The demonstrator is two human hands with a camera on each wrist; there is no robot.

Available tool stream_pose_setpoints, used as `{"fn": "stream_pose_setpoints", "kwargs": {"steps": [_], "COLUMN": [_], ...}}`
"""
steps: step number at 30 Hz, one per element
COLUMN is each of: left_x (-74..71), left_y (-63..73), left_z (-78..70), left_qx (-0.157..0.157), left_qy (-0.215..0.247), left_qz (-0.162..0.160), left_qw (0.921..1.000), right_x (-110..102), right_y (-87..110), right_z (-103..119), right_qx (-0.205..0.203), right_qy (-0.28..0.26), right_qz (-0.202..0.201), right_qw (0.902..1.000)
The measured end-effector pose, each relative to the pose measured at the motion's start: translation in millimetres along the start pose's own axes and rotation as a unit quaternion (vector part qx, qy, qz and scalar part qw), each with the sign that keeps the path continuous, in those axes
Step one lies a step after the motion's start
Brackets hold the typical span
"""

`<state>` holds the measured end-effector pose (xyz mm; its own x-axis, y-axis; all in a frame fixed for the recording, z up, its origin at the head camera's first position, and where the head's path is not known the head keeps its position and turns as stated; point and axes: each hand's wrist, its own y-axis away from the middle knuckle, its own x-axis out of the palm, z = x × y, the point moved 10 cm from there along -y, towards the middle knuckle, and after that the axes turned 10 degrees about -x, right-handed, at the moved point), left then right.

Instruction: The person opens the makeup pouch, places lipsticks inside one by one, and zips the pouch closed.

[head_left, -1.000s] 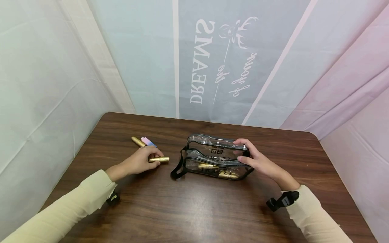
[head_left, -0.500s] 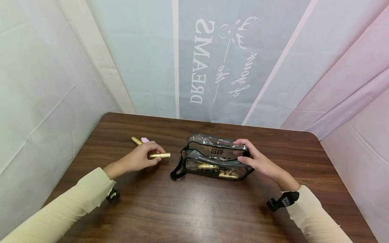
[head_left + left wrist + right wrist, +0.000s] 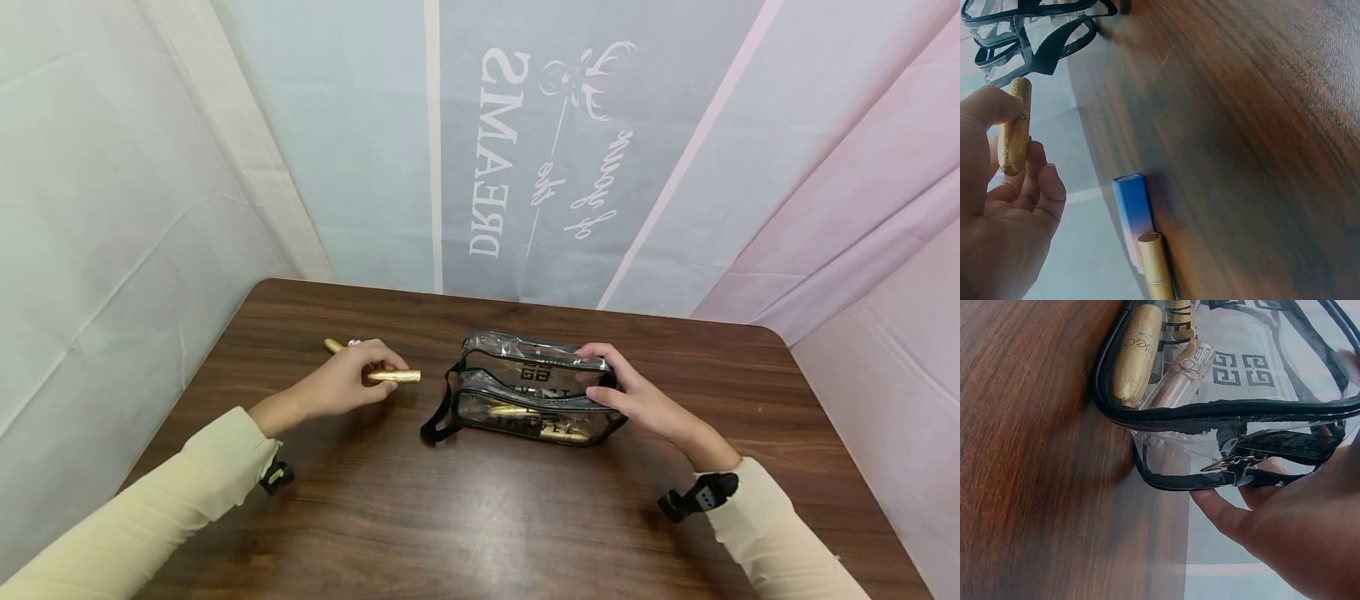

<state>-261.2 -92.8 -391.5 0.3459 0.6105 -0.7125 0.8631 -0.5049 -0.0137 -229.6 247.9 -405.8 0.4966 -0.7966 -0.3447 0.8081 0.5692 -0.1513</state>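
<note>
My left hand (image 3: pixel 341 385) pinches a slim gold cosmetic tube (image 3: pixel 397 377) between thumb and fingers, off the table and left of the clear pouch; in the left wrist view the tube (image 3: pixel 1017 128) tilts upright. The clear zip pouch (image 3: pixel 525 403) with black trim and black lettering lies with its mouth parted. My right hand (image 3: pixel 637 398) grips its right end. Inside, the right wrist view shows a gold tube (image 3: pixel 1138 359) and a clear pinkish tube (image 3: pixel 1182 375), with more gold partly hidden behind the lettering.
Another gold tube (image 3: pixel 1155 265) and a pink-to-blue slim box (image 3: pixel 1134 215) lie side by side on the wooden table (image 3: pixel 480 517), mostly behind my left hand in the head view. The pouch's black strap (image 3: pixel 441 429) lies at its left end. A printed curtain hangs behind.
My left hand has moved slightly away from me with the gold tube, now covering most of the pink-to-blue box. My right hand and the pouch have stayed put.
</note>
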Motion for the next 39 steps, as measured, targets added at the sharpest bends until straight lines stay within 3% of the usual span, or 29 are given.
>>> {"fn": "stream_pose_setpoints", "kwargs": {"steps": [8, 19, 29, 39], "left_x": [-9.0, -20.7, -29.5, -29.6], "left_y": [3.0, 0.8, -2.0, -8.1], "left_z": [-5.6, -16.9, -34.5, -52.8], "left_qx": [-0.002, 0.028, 0.048, 0.068], "left_qy": [0.002, -0.006, -0.001, -0.014], "left_qz": [0.003, -0.017, -0.016, -0.013], "left_qw": [1.0000, 0.9994, 0.9987, 0.9975], "right_x": [2.1, 5.2, 8.4, 11.7], "right_y": [2.1, 4.8, 5.7, 7.1], "right_z": [0.1, 0.4, 3.7, 4.5], "right_qx": [-0.002, -0.006, -0.009, -0.015], "right_qy": [0.003, 0.013, 0.015, 0.021], "right_qz": [-0.003, -0.007, -0.010, -0.012], "right_qw": [1.0000, 0.9999, 0.9998, 0.9996]}}
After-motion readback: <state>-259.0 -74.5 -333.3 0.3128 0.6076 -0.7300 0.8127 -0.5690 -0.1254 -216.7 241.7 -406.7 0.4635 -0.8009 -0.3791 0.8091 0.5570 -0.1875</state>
